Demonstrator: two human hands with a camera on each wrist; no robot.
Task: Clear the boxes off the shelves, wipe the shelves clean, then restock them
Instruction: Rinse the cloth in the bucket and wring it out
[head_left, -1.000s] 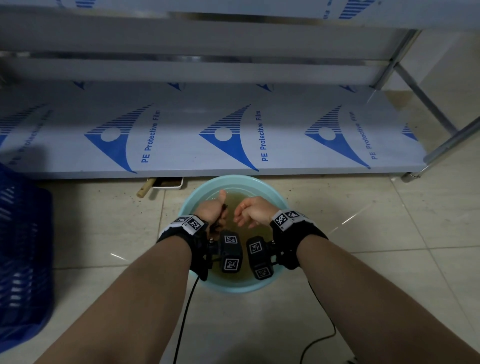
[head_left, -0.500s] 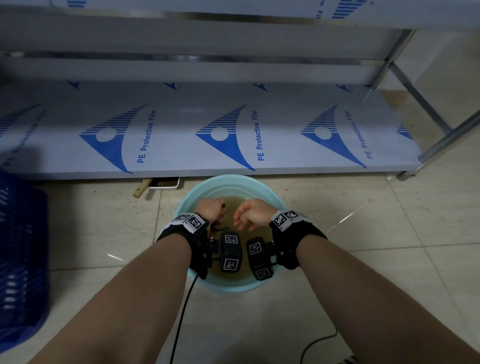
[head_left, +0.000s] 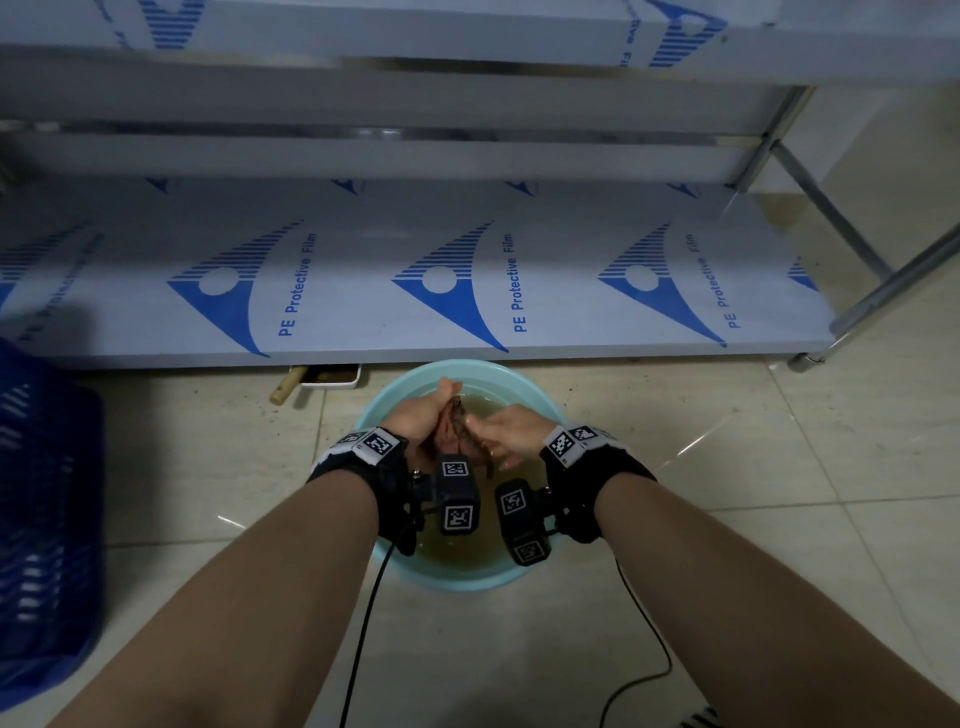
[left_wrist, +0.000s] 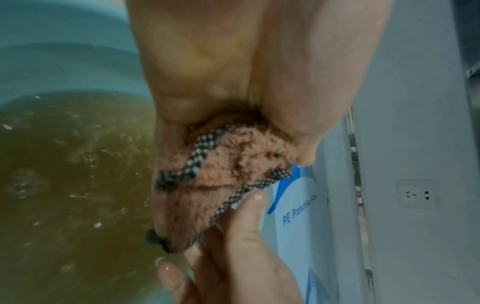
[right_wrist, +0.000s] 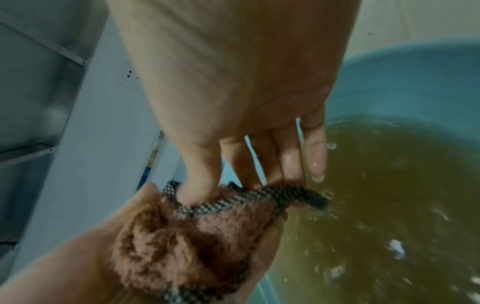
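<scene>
A wet pink-brown cloth (head_left: 457, 427) with a checkered border is bunched up above a teal basin (head_left: 382, 402) of murky brown water. My left hand (head_left: 423, 413) grips the bunched part of the cloth (left_wrist: 228, 179). The right hand (head_left: 498, 434) pinches the checkered edge of the cloth (right_wrist: 187, 242) between thumb and fingers. In the right wrist view, water drips from the right hand (right_wrist: 259, 164). The bottom shelf (head_left: 467, 270), covered in white film with blue logos, holds no boxes.
A blue plastic crate (head_left: 41, 493) stands on the floor at the left. A white tray (head_left: 332, 375) and a wooden stick (head_left: 285, 388) poke out from under the shelf. A metal shelf leg (head_left: 883, 296) is at the right. Cables (head_left: 363, 634) trail over the tiled floor.
Both hands have risen out of the water with the cloth, which now shows between them. The left hand has turned and the right hand's fingers have stretched out along the cloth's edge.
</scene>
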